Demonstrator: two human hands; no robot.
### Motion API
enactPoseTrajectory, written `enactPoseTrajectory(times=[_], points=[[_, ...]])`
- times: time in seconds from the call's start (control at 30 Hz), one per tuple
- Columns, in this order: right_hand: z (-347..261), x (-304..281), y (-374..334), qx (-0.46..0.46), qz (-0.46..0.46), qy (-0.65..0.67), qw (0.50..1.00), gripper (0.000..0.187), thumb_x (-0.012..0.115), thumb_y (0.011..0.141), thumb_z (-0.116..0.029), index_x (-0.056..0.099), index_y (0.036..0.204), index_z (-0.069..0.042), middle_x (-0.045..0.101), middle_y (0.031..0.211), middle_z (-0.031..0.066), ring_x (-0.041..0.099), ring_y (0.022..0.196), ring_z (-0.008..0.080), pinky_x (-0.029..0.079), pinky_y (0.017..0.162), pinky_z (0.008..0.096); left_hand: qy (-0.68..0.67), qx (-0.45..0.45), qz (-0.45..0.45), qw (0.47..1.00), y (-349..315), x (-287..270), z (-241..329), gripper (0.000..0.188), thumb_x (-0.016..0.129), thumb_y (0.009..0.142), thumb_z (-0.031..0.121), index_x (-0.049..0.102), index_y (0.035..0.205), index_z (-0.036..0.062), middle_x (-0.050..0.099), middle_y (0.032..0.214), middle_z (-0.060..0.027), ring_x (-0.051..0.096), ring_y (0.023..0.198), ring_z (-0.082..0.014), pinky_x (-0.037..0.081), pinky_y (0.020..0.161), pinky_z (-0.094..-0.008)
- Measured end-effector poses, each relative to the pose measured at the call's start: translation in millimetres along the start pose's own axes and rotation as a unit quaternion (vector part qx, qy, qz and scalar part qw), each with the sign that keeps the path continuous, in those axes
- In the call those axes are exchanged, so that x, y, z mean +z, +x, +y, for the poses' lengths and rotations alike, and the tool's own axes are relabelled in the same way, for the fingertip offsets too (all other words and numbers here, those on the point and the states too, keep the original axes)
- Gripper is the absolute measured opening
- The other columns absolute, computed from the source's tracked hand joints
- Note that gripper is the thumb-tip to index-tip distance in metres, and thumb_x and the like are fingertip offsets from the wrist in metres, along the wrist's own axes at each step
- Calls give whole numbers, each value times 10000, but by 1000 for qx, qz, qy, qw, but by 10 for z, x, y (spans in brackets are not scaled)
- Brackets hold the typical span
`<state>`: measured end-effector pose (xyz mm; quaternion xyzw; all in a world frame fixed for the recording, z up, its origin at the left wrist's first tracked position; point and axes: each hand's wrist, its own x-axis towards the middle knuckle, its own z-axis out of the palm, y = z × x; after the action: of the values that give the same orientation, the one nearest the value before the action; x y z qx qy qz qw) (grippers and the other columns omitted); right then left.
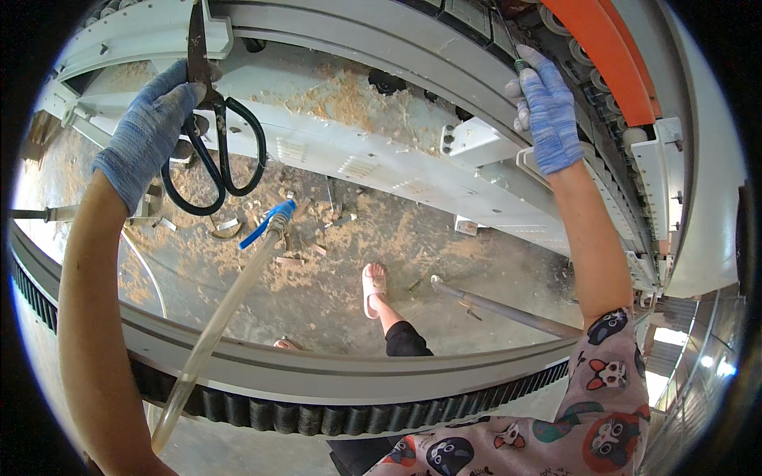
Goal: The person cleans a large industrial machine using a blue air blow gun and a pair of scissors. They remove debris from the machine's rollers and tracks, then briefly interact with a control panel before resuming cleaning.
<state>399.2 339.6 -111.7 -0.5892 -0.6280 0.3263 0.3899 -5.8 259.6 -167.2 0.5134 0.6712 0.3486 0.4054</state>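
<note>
My left hand [155,131], in a blue knitted glove, is closed around the pivot of a large pair of scissors [223,151]. Their dark blades point away from me, and the black loop handles hang toward me. Over at the far right, my right hand [548,111] wears a matching glove. Its fingers are wrapped round the green handle of what looks like a screwdriver [521,62], whose thin shaft reaches into the machine's dark track [468,20]. The glove covers part of that handle.
A clear hose [218,325] with a blue end piece [270,223] slants up between my arms. Wood shavings and scraps litter the concrete floor [341,230]. A ribbed black belt [317,418] on a grey rail crosses near me. An orange guard [611,55] borders the machine at right.
</note>
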Motion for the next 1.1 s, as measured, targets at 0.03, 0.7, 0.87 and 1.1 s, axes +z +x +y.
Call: enactPoseTrajectory(times=[0.03,0.7,0.87,1.1], points=[[-18,13,3,2,4,-13,1000,303,471,944,-160,528,1241,-153,587,733,25,451,441,29,427,393,198,1,-7,11,1000,-13,0,2,363,532,911,331,547,1232,163,599,961,-33,544,690,-101,507,499,-234],[-91,16,-2,21,-4,48,999,291,496,915,-175,563,1198,-156,522,655,-7,395,445,41,377,378,202,-45,1,-24,999,-126,-30,188,319,525,915,289,565,1199,150,602,931,-15,500,637,-76,449,520,-225],[-82,24,5,-5,4,64,998,282,490,913,-165,580,1179,-152,517,635,-3,400,442,44,377,367,207,-80,-9,-22,997,-138,-27,202,237,530,924,265,596,1130,168,578,921,-2,510,684,-101,462,545,-270],[-113,62,-26,24,-4,101,995,280,482,947,-154,550,1217,-130,513,682,-5,392,427,13,396,397,174,-49,-4,-27,998,-116,-2,228,263,516,930,260,581,1158,147,592,948,-13,503,674,-87,464,567,-252]])
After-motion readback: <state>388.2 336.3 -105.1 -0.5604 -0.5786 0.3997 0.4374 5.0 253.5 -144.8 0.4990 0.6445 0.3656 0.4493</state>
